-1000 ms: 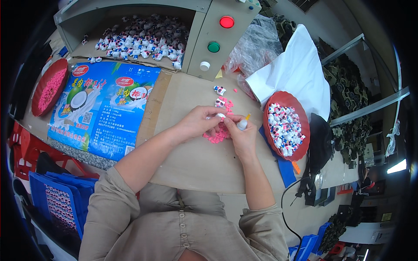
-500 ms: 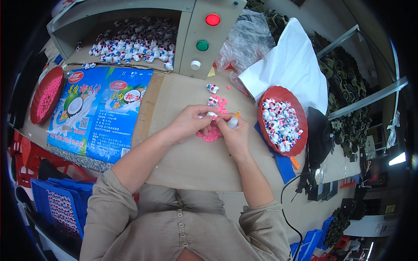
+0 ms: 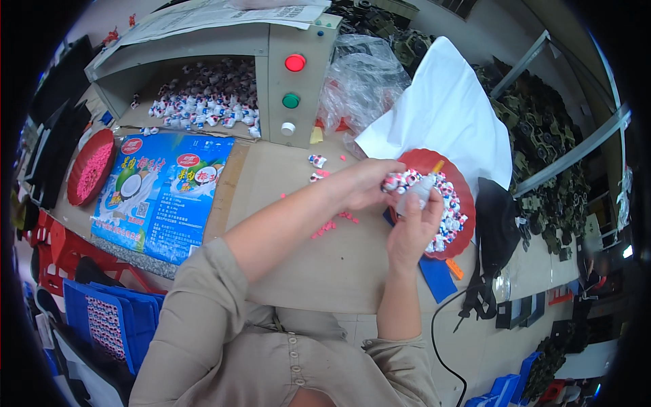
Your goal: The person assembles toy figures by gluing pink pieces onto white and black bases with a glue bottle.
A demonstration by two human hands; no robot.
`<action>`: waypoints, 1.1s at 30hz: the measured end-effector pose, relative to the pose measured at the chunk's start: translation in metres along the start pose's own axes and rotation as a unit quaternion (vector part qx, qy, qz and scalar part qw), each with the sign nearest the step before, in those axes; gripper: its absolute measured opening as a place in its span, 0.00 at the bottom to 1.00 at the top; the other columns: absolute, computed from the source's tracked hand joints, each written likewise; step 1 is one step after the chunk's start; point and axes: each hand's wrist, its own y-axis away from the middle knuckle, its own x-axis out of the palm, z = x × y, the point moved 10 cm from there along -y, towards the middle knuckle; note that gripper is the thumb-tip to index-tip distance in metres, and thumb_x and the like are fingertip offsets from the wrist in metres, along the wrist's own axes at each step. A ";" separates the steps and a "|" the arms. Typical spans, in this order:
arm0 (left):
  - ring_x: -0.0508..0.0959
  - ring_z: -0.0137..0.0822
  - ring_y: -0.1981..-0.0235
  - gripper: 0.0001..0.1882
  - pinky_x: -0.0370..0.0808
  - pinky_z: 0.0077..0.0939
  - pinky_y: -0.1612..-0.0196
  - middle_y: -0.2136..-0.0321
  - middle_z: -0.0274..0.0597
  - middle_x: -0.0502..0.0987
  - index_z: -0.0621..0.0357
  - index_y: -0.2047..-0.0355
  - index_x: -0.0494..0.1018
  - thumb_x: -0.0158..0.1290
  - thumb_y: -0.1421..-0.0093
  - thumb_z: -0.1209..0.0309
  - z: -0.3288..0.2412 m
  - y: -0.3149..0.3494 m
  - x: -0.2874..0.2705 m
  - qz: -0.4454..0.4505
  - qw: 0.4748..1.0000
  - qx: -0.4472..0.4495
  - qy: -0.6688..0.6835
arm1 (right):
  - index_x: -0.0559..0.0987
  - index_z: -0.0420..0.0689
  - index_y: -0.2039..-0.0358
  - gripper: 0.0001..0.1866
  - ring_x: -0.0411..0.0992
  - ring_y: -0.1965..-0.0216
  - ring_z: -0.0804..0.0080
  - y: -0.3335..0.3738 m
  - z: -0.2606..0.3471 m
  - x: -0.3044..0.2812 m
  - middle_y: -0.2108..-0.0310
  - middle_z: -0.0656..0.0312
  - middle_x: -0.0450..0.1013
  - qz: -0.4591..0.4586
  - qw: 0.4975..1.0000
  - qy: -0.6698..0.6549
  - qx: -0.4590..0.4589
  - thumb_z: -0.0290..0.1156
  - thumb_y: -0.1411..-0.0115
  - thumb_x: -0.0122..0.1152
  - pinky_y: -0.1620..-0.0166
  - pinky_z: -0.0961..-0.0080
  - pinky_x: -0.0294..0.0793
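My left hand [image 3: 369, 183] is at the left rim of a red scalloped bowl [image 3: 466, 234], its fingers curled around several small white figurines [image 3: 400, 180] with blue, pink and dark details. Some of its fingertips are hidden. The bowl holds many more of these figurines [image 3: 453, 220]. Just in front of it, my right hand [image 3: 413, 230] grips a small translucent squeeze bottle [image 3: 416, 195] with a yellow tip pointing up and away. Two figurines [image 3: 317, 161] lie on the table left of my left hand. Small pink pieces [image 3: 325, 229] are scattered below my left forearm.
A grey metal box [image 3: 288, 81] with red and green buttons stands at the back, figurines [image 3: 203, 108] inside. A red bowl of pink pieces [image 3: 91, 173] sits far left beside a blue printed cardboard sheet [image 3: 159, 197]. White cloth [image 3: 441, 108] and clear plastic [image 3: 366, 74] lie behind the right bowl.
Both hands have moved right, from above the pink pieces to the bowl of figurines. The squeeze bottle has travelled along in my right hand. The view has shifted slightly.
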 end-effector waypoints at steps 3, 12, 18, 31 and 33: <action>0.71 0.31 0.66 0.18 0.70 0.28 0.64 0.66 0.42 0.69 0.66 0.53 0.61 0.42 0.43 0.70 -0.001 -0.006 0.007 -0.007 0.998 0.027 0.063 | 0.63 0.39 0.59 0.14 0.68 0.71 0.74 -0.003 0.019 -0.008 0.66 0.60 0.65 -0.046 0.997 0.045 -0.046 0.26 0.45 0.51 0.68 0.78 0.70; 0.68 0.50 0.60 0.19 0.67 0.32 0.56 0.62 0.50 0.69 0.64 0.61 0.69 0.46 0.57 0.82 -0.055 0.044 -0.092 -0.179 0.517 0.241 -0.802 | 0.65 0.39 0.56 0.16 0.65 0.68 0.78 -0.002 -0.023 0.008 0.65 0.61 0.66 0.000 0.984 -0.084 0.157 0.29 0.45 0.52 0.65 0.81 0.63; 0.72 0.42 0.66 0.17 0.70 0.31 0.63 0.68 0.48 0.71 0.64 0.62 0.68 0.52 0.55 0.77 -0.068 0.072 -0.123 -0.237 0.663 0.233 -0.671 | 0.68 0.40 0.59 0.15 0.64 0.70 0.81 0.008 -0.055 0.009 0.66 0.63 0.68 0.024 0.982 -0.043 0.184 0.30 0.47 0.55 0.69 0.86 0.61; 0.73 0.25 0.69 0.14 0.72 0.16 0.69 0.70 0.38 0.71 0.64 0.60 0.65 0.48 0.48 0.81 -0.006 0.111 -0.128 -0.156 0.947 0.157 -0.233 | 0.67 0.42 0.64 0.11 0.64 0.75 0.82 0.030 -0.064 0.043 0.72 0.65 0.66 0.131 0.977 0.027 0.168 0.34 0.44 0.52 0.72 0.86 0.63; 0.72 0.25 0.67 0.15 0.73 0.18 0.66 0.68 0.39 0.71 0.64 0.60 0.64 0.49 0.50 0.82 -0.008 0.110 -0.119 -0.110 0.953 0.204 -0.196 | 0.67 0.41 0.64 0.12 0.63 0.75 0.82 0.034 -0.059 0.049 0.72 0.65 0.66 0.153 0.974 0.072 0.148 0.35 0.44 0.51 0.72 0.86 0.63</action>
